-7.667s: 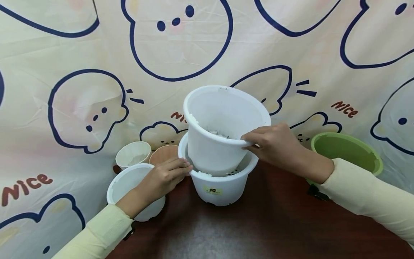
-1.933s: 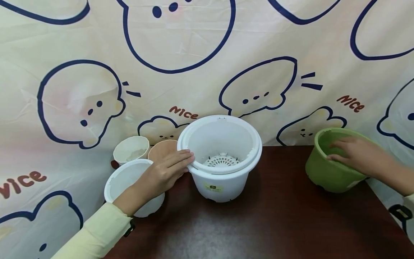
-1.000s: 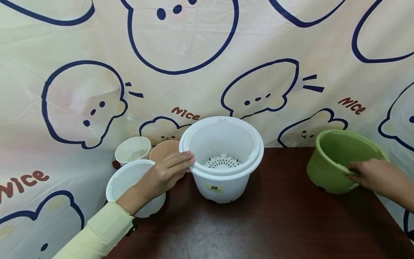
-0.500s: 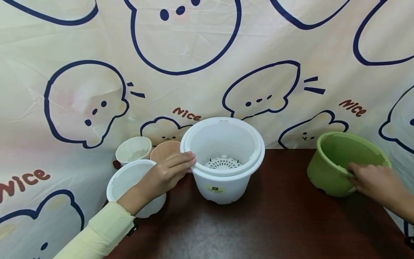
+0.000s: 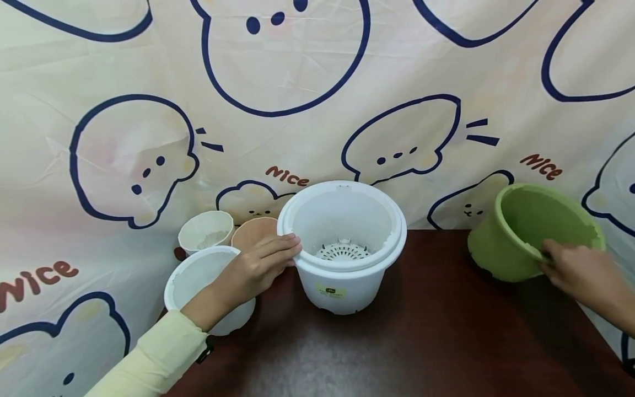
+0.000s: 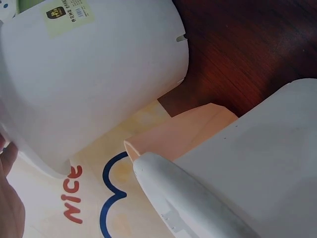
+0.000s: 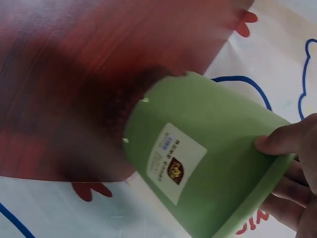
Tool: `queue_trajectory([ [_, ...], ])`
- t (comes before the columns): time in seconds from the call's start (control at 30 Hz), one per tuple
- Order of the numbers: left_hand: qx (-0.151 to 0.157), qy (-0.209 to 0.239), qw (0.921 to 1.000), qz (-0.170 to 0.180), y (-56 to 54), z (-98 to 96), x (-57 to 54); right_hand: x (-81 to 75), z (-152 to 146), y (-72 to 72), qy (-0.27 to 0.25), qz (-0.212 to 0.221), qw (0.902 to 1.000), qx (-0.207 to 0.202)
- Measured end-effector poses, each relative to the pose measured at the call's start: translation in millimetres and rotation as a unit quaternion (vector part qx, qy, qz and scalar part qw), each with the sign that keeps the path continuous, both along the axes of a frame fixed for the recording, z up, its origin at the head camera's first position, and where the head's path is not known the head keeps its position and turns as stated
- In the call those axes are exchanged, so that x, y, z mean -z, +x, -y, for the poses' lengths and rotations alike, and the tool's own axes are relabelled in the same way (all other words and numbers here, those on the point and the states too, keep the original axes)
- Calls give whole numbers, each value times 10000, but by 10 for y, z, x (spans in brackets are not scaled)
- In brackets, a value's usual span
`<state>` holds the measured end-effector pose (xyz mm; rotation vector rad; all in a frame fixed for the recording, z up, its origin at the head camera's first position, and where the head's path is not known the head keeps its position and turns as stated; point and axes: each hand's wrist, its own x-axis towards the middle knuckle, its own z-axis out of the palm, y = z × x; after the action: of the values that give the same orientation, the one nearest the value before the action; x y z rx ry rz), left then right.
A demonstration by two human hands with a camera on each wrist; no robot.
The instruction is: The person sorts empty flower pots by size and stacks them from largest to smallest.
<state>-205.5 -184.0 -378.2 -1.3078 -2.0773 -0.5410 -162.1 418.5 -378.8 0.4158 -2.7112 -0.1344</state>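
Note:
In the head view my right hand (image 5: 587, 275) grips the near rim of a green flower pot (image 5: 496, 248), which leans to the left at the right side of the table. The right wrist view has the thumb on the outer wall of this green pot (image 7: 213, 134), with the other fingers behind the rim. At the centre stand two nested white flower pots (image 5: 342, 286), a slotted base visible inside and a yellow label in front. My left hand (image 5: 255, 267) holds their left rim. The outer white pot's side (image 6: 94, 74) fills the upper left of the left wrist view.
Left of the nested pots, another white pot (image 5: 190, 281) stands partly behind the left forearm. Behind it are a small cream pot (image 5: 198, 231) and a peach pot (image 5: 250, 231). A printed cloth (image 5: 307, 143) hangs behind the dark wood table (image 5: 421, 342).
The inner white pot has been set down into the outer one. The right hand has gone from it to the green pot, gripped its rim and now raised and tilted it. The left hand stays put.

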Motion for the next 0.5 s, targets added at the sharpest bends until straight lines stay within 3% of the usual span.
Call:
queue_trajectory([
  [0.17, -26, -29, 10000, -8, -3, 3, -4, -123, 34, -30, -236, -366, 9990, 51],
  [0.4, -76, -56, 9999, 113, 10, 5, -6, -314, 134, -57, -966, -1, 9934, 614],
  [0.5, -65, -37, 9999, 76, 9, 5, -2, -364, 187, -49, -1167, -112, 9905, 722],
])
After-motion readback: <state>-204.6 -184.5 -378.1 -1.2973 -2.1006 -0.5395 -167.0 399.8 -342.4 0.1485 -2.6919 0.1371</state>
